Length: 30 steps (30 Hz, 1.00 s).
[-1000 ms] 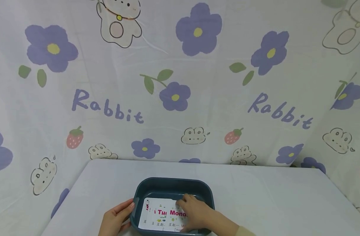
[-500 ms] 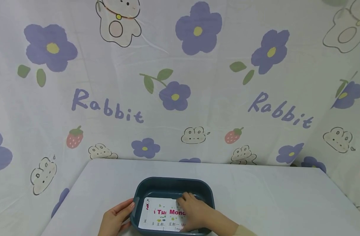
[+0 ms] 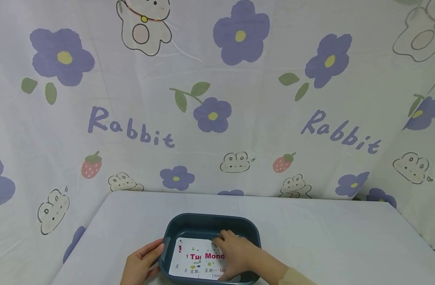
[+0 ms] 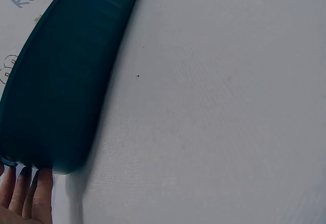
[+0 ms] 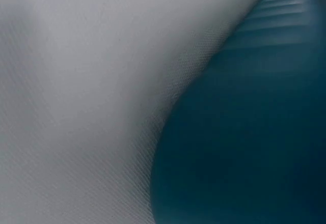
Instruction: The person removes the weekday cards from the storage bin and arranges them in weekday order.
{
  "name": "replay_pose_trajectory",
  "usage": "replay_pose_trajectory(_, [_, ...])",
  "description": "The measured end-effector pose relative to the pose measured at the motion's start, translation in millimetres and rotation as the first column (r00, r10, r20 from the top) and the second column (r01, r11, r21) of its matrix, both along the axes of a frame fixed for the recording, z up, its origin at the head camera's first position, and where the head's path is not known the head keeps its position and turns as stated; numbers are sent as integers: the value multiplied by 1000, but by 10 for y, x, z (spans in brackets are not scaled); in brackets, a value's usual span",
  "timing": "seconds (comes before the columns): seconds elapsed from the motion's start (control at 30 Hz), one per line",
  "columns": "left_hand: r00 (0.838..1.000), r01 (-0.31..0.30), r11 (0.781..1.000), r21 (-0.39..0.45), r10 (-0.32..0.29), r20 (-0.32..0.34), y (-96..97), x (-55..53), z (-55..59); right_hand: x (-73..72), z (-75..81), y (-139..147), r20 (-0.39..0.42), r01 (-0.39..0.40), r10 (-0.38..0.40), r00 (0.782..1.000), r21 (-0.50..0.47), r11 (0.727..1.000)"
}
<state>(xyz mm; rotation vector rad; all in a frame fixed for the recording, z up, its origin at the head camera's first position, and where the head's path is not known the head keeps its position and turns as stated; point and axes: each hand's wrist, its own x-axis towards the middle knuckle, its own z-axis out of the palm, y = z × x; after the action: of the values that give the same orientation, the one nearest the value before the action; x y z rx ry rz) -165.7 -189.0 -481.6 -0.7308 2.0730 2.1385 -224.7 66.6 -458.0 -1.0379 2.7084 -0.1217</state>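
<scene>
Left hand (image 3: 140, 262): gripping left end of dark teal tray (image 3: 214, 224). Right hand (image 3: 237, 255), inside tray: gripping overlapping printed cards (image 3: 193, 261), thumb at near edge, fingers far.

“Tu”, “Mond” on cards (image 3: 197, 263); “Rabbit” backdrop (image 3: 260, 114)

Bare right hand (image 3: 236, 255), bare left hand (image 3: 142, 262), one pale yellow sleeve (image 3: 296, 278)
The sleeve, plain cloth, shows at the bottom edge of the head view, right of centre, its end short of the wrist (image 3: 260, 263).
</scene>
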Motion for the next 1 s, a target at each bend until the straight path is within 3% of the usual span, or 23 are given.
replay_pose_trajectory(0.33, [1000, -8, 1000, 8, 9, -7, 8, 4, 5, -9, -2, 3, -16, -3, 2, 1000, -11, 1000])
replay_pose_trajectory(0.57, [1000, -19, 1000, 16, 20, -9, 14, 8, -1, 15, 23, 5, -29, -49, 48, 998, -10, 999])
replay_pose_trajectory(0.83, [1000, -15, 1000, 0, 15, -7, 8, -3, -18, 35, 76, -22, -13, -63, 63, 998, 4, 998])
replay_pose_trajectory(1.0, [1000, -8, 1000, -6, 8, -4, 1, 0, -18, 22, 98, -28, 40, -41, 40, 998, 5, 999])
